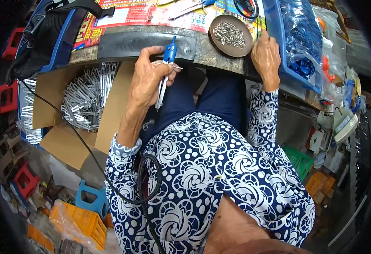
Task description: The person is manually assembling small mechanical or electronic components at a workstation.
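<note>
My left hand [149,78] is closed around a drawing compass [170,53] with a blue plastic head and silver metal legs. The legs point down toward my lap, and a thin metal rod [178,67] sticks out sideways by my fingers. At the right, my right hand [266,57] rests beside the brown round dish [214,39], its fingers curled and partly hidden; anything in them is too small to make out. Small silver metal pieces [230,34], like short screws, fill the dish. A dark pad [122,45] lies along the bench edge in front of my left hand.
A blue crate [283,70] with bagged blue parts stands at the right. To the left, a cardboard box [48,97] holds many metal compass legs. More compasses [189,10] lie on printed sheets at the back. A black cable [84,139] hangs across my left arm.
</note>
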### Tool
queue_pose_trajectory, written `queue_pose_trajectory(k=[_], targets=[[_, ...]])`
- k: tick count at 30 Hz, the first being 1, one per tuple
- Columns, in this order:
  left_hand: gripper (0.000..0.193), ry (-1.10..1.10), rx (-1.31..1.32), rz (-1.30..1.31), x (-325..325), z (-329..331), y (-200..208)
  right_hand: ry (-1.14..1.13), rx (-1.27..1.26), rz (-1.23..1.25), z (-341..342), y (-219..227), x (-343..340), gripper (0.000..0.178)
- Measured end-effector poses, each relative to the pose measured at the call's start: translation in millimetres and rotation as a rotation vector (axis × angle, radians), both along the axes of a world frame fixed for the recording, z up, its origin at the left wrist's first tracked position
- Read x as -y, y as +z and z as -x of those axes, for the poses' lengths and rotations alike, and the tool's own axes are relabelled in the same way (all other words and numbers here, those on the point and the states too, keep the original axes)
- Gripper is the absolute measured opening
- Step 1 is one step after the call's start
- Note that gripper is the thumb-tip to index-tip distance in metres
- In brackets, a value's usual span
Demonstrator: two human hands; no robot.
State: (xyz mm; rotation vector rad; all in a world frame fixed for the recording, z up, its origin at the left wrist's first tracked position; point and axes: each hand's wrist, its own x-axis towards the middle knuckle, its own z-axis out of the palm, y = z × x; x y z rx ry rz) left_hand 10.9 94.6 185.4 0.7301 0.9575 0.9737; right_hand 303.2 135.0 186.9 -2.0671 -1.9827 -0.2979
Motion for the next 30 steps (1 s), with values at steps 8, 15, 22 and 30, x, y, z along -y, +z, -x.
queue_pose_trajectory(k=[8,15,22,30], targets=[[0.054,-0.004,0.031,-0.025,-1,10,-22,0.009,-0.281,-0.047,22,-1,61,0.037],[0.052,0.002,0.036,-0.013,-1,20,-32,0.348,-2.18,0.151,62,14,102,0.043],[0.051,0.011,0.025,0.011,4,28,-35,0.553,-1.691,0.196,134,16,55,0.024],[0.048,0.033,0.073,0.045,11,38,-46,0.787,-1.169,-0.053,186,11,34,0.015]])
